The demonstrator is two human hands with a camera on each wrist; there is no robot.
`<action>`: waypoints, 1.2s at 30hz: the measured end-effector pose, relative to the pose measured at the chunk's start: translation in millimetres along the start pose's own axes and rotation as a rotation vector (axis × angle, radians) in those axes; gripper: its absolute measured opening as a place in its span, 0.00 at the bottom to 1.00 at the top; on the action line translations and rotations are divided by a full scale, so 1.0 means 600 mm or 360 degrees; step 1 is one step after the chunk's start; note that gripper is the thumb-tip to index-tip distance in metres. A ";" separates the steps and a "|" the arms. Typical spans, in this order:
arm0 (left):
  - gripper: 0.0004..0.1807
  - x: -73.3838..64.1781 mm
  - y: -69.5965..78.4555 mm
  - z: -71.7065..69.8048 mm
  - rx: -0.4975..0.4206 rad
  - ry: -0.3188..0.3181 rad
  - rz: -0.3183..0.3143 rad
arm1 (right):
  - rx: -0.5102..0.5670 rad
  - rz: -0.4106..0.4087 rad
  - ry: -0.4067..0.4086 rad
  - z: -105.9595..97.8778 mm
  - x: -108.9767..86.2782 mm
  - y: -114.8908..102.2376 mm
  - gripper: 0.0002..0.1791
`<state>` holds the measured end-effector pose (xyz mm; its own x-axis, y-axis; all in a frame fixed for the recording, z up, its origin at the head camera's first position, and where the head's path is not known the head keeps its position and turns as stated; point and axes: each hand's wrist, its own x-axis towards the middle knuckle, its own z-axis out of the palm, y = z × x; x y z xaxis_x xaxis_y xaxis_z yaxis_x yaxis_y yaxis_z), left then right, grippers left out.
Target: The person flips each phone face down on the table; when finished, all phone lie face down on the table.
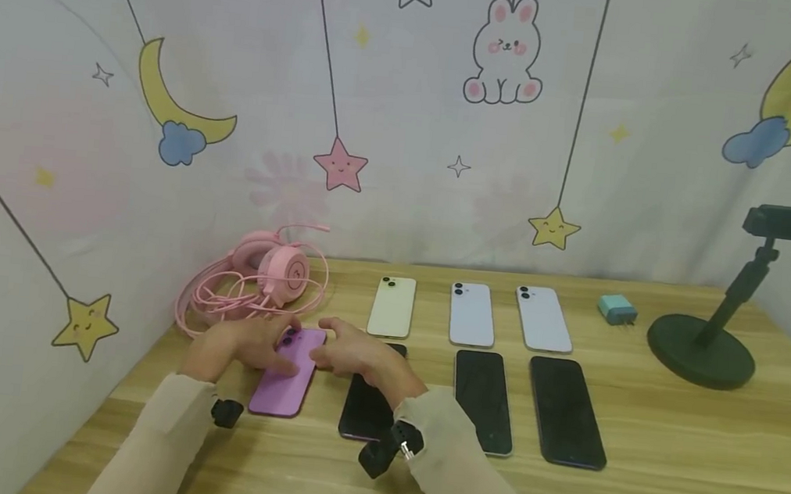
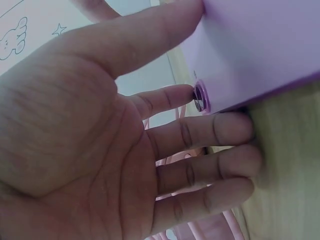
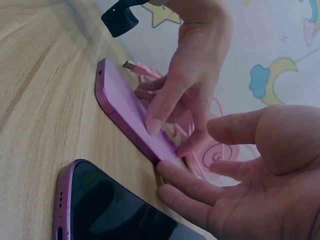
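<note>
A purple phone (image 1: pixel 281 394) lies back side up on the wooden table at the left end of the front row. Over its upper left part reaches my left hand (image 1: pixel 261 345), thumb on the phone's back. The left wrist view shows the index fingertip at the camera lens (image 2: pixel 201 96) and the other fingers extended along the edge. My right hand (image 1: pixel 354 352) is at the phone's upper right side with fingers spread; in the right wrist view its fingertips are right at the phone's edge. Beneath that hand lies a dark-screened phone (image 1: pixel 360 412) with a purple frame, partly hidden.
Pink headphones (image 1: pixel 287 275) with a coiled cable sit behind the left hand. Pale yellow (image 1: pixel 391 309), white (image 1: pixel 472 316) and another white phone (image 1: pixel 544 321) form the back row. Two dark-screened phones (image 1: pixel 484 404) lie further right, near a charger (image 1: pixel 617 310) and a dark stand (image 1: pixel 700 352).
</note>
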<state>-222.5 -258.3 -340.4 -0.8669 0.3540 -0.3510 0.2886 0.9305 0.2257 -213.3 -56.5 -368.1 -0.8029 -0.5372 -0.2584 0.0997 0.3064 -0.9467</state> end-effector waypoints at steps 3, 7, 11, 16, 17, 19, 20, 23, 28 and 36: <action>0.41 0.000 0.000 0.003 0.0009 -0.0006 -0.0027 | 0.0002 0.0010 0.0005 0.002 0.000 0.002 0.35; 0.41 0.000 0.000 0.004 0.0027 0.0009 -0.0029 | 0.0001 0.0003 0.0010 0.002 0.001 0.002 0.35; 0.41 -0.001 0.000 0.005 0.0012 0.0012 -0.0024 | 0.0005 -0.0009 -0.0006 0.001 0.003 0.002 0.35; 0.40 -0.003 0.000 0.003 -0.0022 0.0006 -0.0010 | 0.0044 -0.0021 -0.0047 -0.005 0.005 0.004 0.34; 0.40 -0.003 0.001 0.002 -0.0023 0.0002 -0.0013 | 0.0051 -0.0020 -0.0058 -0.006 0.005 0.005 0.33; 0.41 -0.004 0.002 0.001 -0.0012 -0.0002 -0.0015 | 0.0059 -0.0018 -0.0080 -0.010 0.005 0.006 0.32; 0.41 -0.004 0.003 -0.001 -0.0007 -0.0001 -0.0016 | 0.0057 -0.0018 -0.0093 -0.012 0.005 0.006 0.31; 0.41 -0.004 0.005 -0.005 0.0020 -0.0001 -0.0006 | 0.0031 -0.0033 -0.0123 -0.018 0.005 0.006 0.29; 0.39 0.002 0.013 -0.007 0.0031 0.0003 0.0051 | 0.0008 -0.0048 -0.0115 -0.033 -0.001 0.012 0.27; 0.33 -0.001 0.020 -0.004 -0.0173 -0.0073 0.0084 | 0.0059 -0.0054 -0.0132 -0.046 -0.013 0.021 0.23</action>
<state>-219.7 -247.9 -335.3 -0.8316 0.4083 -0.3764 0.2852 0.8956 0.3415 -222.0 -27.1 -372.9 -0.7550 -0.6103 -0.2397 0.0962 0.2585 -0.9612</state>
